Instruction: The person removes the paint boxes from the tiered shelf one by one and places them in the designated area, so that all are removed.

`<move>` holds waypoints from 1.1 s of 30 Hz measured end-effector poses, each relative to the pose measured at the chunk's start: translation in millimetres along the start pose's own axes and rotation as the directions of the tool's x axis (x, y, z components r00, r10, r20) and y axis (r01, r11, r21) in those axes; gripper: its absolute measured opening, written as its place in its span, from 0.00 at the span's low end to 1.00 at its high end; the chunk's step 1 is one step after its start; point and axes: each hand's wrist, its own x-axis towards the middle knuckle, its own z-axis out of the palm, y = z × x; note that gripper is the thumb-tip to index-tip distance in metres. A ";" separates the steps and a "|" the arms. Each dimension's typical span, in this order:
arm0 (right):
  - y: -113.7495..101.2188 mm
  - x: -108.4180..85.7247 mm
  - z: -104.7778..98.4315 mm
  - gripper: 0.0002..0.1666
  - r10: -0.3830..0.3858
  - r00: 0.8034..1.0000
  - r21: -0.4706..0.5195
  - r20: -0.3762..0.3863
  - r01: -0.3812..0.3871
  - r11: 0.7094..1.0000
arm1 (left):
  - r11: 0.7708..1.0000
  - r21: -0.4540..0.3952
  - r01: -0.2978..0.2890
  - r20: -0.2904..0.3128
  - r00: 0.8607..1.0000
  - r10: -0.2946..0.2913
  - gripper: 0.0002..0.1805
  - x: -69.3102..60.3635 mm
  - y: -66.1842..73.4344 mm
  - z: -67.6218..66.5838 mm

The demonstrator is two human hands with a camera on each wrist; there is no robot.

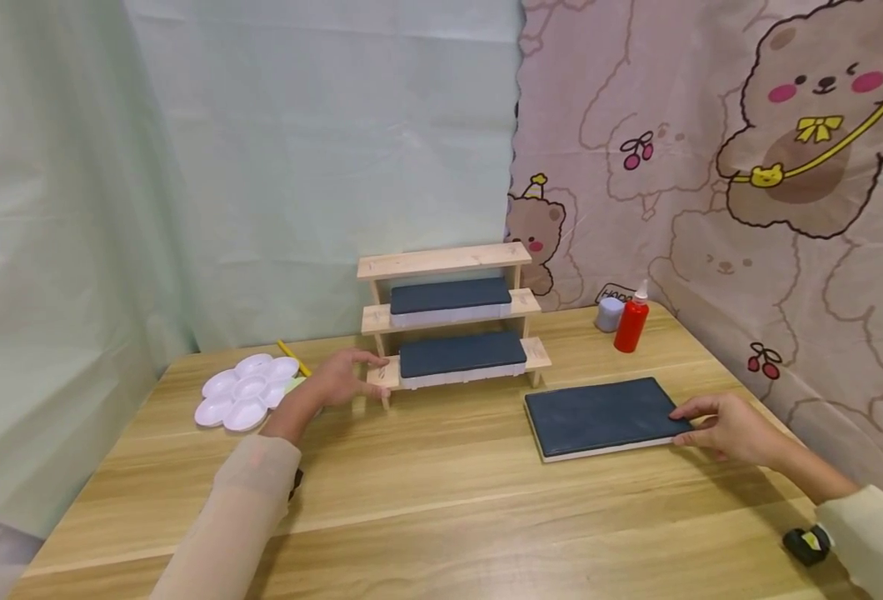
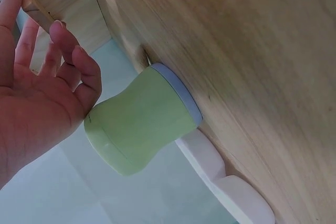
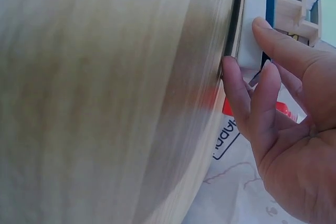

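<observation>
A three-tier wooden step shelf (image 1: 445, 260) stands at the back of the table. My left hand (image 1: 340, 379) pinches the left end of its lowest board, fingers above and thumb at the front edge. Two white boxes with dark blue lids sit on it, one box (image 1: 462, 354) on the lowest tier and another box (image 1: 451, 297) on the middle tier. A larger flat box (image 1: 602, 415), dark blue on top and white at the sides, lies on the table to the right. My right hand (image 1: 734, 429) grips its right end between thumb and fingers.
Left of the shelf lie a white flower-shaped palette (image 1: 250, 387) and a yellow stick (image 1: 291, 357). A green cup (image 2: 144, 119) with a bluish rim is close to my left hand. At the back right are a red squeeze bottle (image 1: 631, 323) and a pale blue cup (image 1: 610, 315).
</observation>
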 end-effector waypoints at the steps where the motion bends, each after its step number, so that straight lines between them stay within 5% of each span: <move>1: 0.1 -0.2 0.4 0.23 0.007 1.000 0.000 -0.001 -0.007 1.000 | 1.000 -0.001 -0.001 -0.001 1.000 0.001 0.34 -0.3 0.0 0.7; 14: -4.9 0.9 0.3 0.24 0.043 0.999 -0.019 -0.002 -0.043 0.999 | 1.000 -0.003 -0.012 -0.015 1.000 0.012 0.33 -0.4 1.1 -0.5; 28: -6.0 5.9 0.1 0.26 0.000 1.000 -0.052 0.018 0.001 0.999 | 1.000 -0.009 -0.005 -0.002 1.000 0.005 0.33 -1.0 0.8 -3.7; 33: -2.3 4.1 -9.3 0.30 -0.074 0.995 -0.113 0.062 0.080 0.990 | 1.000 0.007 -0.010 -0.004 1.000 0.010 0.33 0.9 4.7 2.2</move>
